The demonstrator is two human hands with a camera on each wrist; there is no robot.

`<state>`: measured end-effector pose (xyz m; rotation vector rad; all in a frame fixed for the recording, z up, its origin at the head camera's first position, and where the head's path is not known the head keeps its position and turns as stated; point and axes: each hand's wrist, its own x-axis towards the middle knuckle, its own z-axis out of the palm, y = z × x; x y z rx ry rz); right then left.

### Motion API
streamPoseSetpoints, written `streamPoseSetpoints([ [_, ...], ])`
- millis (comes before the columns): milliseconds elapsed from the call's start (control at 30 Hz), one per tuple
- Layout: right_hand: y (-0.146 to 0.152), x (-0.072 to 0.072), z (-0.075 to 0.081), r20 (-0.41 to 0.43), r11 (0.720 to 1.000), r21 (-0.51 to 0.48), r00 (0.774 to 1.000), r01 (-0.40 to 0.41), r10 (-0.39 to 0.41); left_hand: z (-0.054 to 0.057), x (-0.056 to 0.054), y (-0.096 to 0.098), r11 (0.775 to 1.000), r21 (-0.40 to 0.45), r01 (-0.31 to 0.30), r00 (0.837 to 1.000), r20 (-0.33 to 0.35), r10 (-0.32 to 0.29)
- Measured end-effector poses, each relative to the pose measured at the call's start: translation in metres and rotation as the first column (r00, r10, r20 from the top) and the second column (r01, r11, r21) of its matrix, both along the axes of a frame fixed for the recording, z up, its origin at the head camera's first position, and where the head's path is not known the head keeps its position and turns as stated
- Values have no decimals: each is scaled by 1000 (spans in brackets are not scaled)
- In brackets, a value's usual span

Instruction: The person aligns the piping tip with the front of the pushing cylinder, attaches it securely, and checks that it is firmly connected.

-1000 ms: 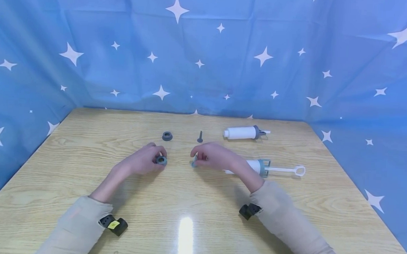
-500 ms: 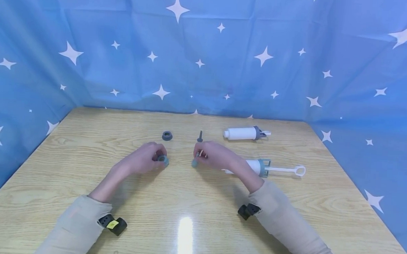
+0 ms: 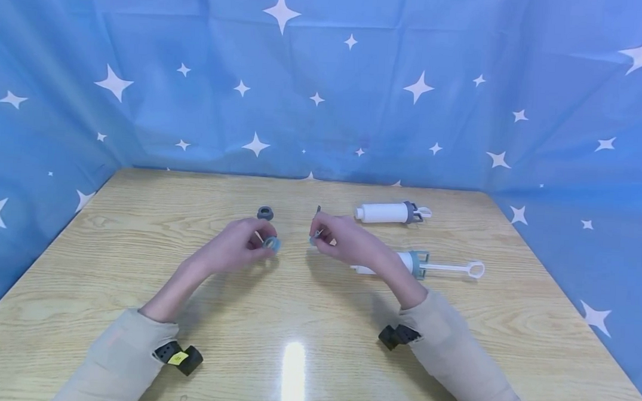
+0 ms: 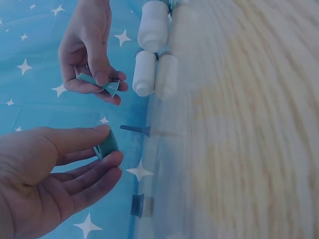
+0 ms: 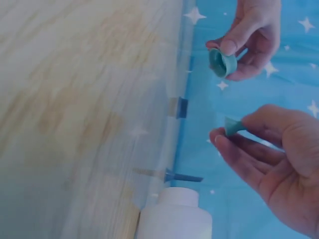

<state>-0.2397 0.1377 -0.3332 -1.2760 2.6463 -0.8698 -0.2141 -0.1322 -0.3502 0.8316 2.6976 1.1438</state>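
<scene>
My left hand (image 3: pixel 238 245) pinches a teal ring-shaped collar (image 4: pixel 106 144) between thumb and fingers, and the collar's hollow side shows in the right wrist view. Opposite it, my right hand (image 3: pixel 354 241) holds a small teal nozzle (image 5: pixel 233 126) with a flared, funnel-like end and a narrow stem. A gap separates the two teal pieces, both held above the table. Beyond the left hand sits a dark grey collar (image 3: pixel 264 216). A dark grey nozzle (image 4: pixel 134 130) stands on its flared base behind the right hand, which hides most of it in the head view.
At the back right lies a white syringe-like barrel (image 3: pixel 383 213) with a dark grey collar and a ring handle. Nearer lies another white barrel (image 3: pixel 406 261) with teal fittings and a long plunger, partly behind the right forearm. A blue star-patterned cloth (image 3: pixel 326 75) hangs behind the wooden table (image 3: pixel 239 352).
Both hands have risen off the table with the teal pieces. The left hand has shifted right with the collar, and the right hand has moved slightly farther back with the nozzle.
</scene>
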Motion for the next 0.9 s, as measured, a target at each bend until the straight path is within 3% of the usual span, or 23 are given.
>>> streamPoseSetpoints([
  [600, 5, 7, 12, -98, 998, -57, 995, 29, -35, 17, 14, 13, 978, 208, -29, 999, 37, 21],
  [900, 5, 13, 15, -156, 998, -60, 987, 29, -38, 20, 20, 19, 961, 275, -18, 1000, 10, 16],
])
